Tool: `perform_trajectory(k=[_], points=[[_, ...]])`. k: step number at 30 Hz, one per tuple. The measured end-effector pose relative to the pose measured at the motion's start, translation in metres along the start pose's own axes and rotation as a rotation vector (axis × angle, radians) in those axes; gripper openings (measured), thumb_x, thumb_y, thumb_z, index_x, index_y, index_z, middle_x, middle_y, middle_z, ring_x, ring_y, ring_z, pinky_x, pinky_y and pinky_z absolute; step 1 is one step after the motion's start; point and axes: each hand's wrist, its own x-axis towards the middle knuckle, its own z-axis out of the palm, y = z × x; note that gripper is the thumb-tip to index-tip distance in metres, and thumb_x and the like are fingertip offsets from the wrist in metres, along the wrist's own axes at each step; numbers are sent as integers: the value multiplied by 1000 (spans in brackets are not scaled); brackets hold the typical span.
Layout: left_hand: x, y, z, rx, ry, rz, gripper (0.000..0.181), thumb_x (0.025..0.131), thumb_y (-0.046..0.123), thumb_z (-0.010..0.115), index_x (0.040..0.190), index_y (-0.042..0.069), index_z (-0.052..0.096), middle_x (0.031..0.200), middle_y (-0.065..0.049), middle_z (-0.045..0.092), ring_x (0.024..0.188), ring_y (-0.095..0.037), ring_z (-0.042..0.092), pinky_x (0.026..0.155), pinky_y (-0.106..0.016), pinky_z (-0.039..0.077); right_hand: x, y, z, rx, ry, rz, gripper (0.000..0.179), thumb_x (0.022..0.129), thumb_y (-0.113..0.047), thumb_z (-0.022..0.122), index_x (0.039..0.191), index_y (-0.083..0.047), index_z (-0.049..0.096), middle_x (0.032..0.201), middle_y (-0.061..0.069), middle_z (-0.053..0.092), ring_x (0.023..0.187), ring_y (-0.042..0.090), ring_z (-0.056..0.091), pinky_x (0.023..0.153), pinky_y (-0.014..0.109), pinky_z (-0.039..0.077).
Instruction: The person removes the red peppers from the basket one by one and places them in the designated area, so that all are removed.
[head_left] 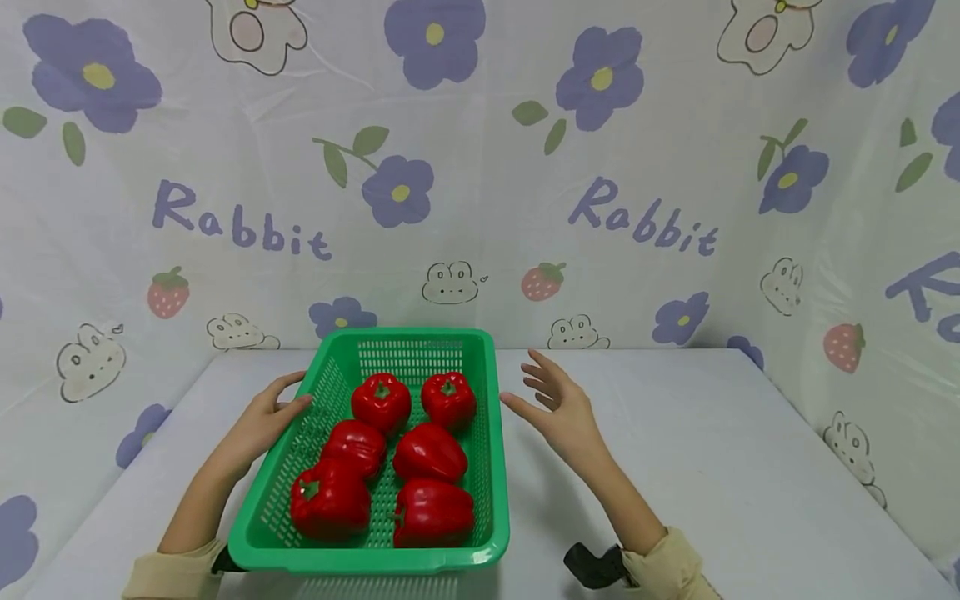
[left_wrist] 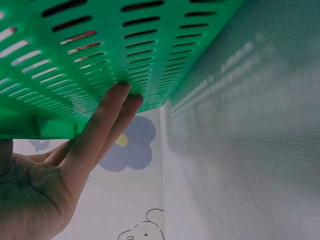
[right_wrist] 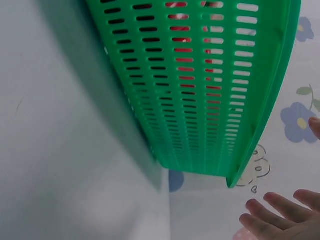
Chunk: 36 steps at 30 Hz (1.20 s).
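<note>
A green plastic basket (head_left: 495,467) with slotted walls stands on the table and holds several glossy red bell peppers (head_left: 431,512). My left hand (head_left: 266,425) is at its left side. The thumb lies over the rim. In the left wrist view, that hand's straight fingers (left_wrist: 102,122) touch the slotted outer wall (left_wrist: 145,60). My right hand (head_left: 562,417) is to the right of the basket, apart from it, with fingers spread and nothing in them. The right wrist view shows the same hand (right_wrist: 285,220) beyond the rim's corner.
The white tabletop (head_left: 675,450) extends to the right of the basket. Behind it hangs a pale curtain (head_left: 480,242) printed with flowers, rabbits and strawberries. A black wrist-camera mount (head_left: 596,567) shows at the right cuff.
</note>
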Motion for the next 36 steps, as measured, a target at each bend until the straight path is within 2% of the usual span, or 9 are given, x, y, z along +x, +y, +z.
perform_trajectory(k=[7,13,22,36], points=[[-1,0,0,-11,-1,-8,65,104,32,47,153,2,19,109,-28,68,76,-15,73,66,-34,60,-5,-14,9,39,-1,-37,71,84,-31,77,146,-21,44,141,8,57,131,26,54,108,43,44],[-1,1,2,-8,-4,-6,64,104,30,46,153,1,17,113,-32,65,79,-17,73,67,-34,60,-8,-25,20,71,-27,-54,69,84,-28,78,145,-17,46,139,10,58,130,25,55,106,41,45],[0,4,1,-2,-8,-9,64,104,29,46,154,0,17,116,-34,64,80,-17,73,67,-32,60,-13,-38,37,120,-84,-52,65,84,-24,78,142,-18,49,137,8,60,130,24,55,106,42,45],[-2,6,1,17,-7,-9,64,104,30,46,153,0,18,118,-35,62,84,-20,73,67,-33,60,-23,-53,57,163,-166,-33,67,83,-25,78,142,-12,49,139,10,59,131,26,54,108,46,43]])
